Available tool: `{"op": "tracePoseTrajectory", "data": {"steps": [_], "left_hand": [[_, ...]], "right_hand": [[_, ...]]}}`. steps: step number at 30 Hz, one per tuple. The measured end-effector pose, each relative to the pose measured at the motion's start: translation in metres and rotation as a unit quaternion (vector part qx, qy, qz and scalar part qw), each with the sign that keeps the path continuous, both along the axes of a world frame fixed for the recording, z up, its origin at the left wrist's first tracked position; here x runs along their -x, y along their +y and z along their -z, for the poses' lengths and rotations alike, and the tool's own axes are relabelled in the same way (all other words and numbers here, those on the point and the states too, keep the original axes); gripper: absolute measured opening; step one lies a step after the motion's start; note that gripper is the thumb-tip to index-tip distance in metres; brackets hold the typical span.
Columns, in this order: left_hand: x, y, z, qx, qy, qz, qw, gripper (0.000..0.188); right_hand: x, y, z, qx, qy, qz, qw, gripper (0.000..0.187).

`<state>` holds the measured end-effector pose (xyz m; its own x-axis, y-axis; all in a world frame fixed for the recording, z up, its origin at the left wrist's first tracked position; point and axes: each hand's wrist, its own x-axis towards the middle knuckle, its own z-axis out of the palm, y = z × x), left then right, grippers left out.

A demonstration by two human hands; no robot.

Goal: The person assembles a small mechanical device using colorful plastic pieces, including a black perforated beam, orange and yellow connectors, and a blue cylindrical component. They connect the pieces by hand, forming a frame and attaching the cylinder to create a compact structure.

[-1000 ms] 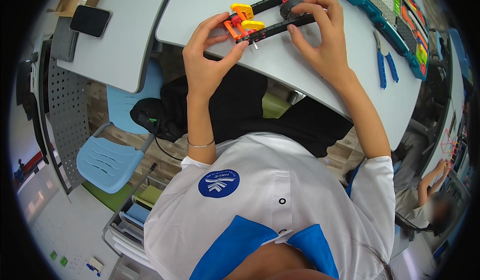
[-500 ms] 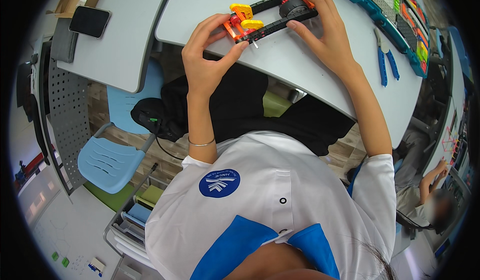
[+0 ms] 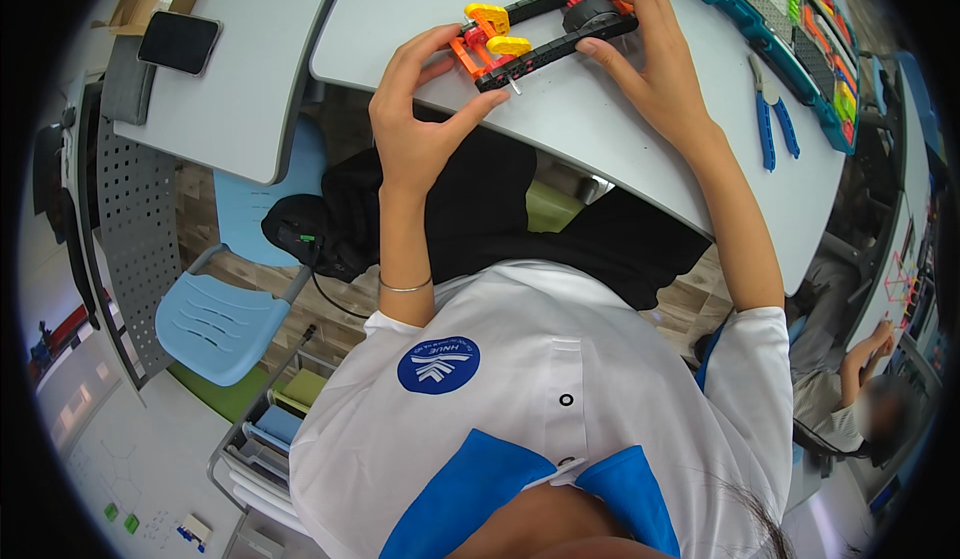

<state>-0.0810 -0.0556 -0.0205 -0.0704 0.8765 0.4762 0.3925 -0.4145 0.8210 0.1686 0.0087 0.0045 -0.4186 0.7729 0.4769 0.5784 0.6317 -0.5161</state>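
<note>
On the light grey table sits a construction-kit model point(image 3: 545, 55). It has two long black perforated beams, orange and red parts and yellow pieces at its left end, and a dark grey wheel point(image 3: 590, 16) between the beams toward the right. My left hand point(image 3: 418, 119) curves round the left end, fingers at the orange part and thumb by a small light pin on the near beam. My right hand point(image 3: 660, 69) spans the right end, its thumb on the near beam and fingers on the far side. Parts of its fingertips are hidden behind the model.
Blue-handled pliers point(image 3: 773, 124) lie to the right, beside a teal case point(image 3: 745, 19) of coloured parts. A black phone point(image 3: 180, 42) rests on the left table. A light blue chair point(image 3: 220, 324) stands at left. Another person point(image 3: 845, 399) sits at far right.
The model has shifted very slightly to the right with my hands. My left thumb has moved a little right along the near beam's end.
</note>
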Motion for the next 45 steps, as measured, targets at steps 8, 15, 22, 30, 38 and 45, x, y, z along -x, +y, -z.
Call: {"op": "tracePoseTrajectory", "data": {"steps": [8,15,22,30,38,45], "left_hand": [[-0.002,0.002,-0.004,0.006,-0.013,0.000,1.000,0.053],[-0.001,0.000,-0.009,0.024,-0.021,0.017,0.999,0.049],[-0.001,0.001,-0.007,0.013,-0.037,0.015,0.999,0.047],[0.001,-0.009,-0.003,-0.044,0.007,0.036,0.998,0.050],[-0.010,-0.008,-0.011,-0.108,0.021,0.055,0.992,0.043],[-0.005,-0.006,-0.011,-0.142,0.075,0.082,0.984,0.048]], "right_hand": [[-0.001,0.001,0.000,0.013,0.009,0.003,1.000,0.056],[0.004,-0.009,-0.026,0.109,0.037,-0.008,0.993,0.050],[-0.001,-0.005,-0.018,0.092,0.035,-0.023,0.995,0.053],[-0.007,-0.001,-0.026,0.088,-0.017,-0.038,0.995,0.073],[-0.007,0.002,-0.025,-0.005,-0.100,-0.096,0.990,0.070],[-0.008,0.001,-0.016,0.003,-0.077,-0.102,0.992,0.071]]}}
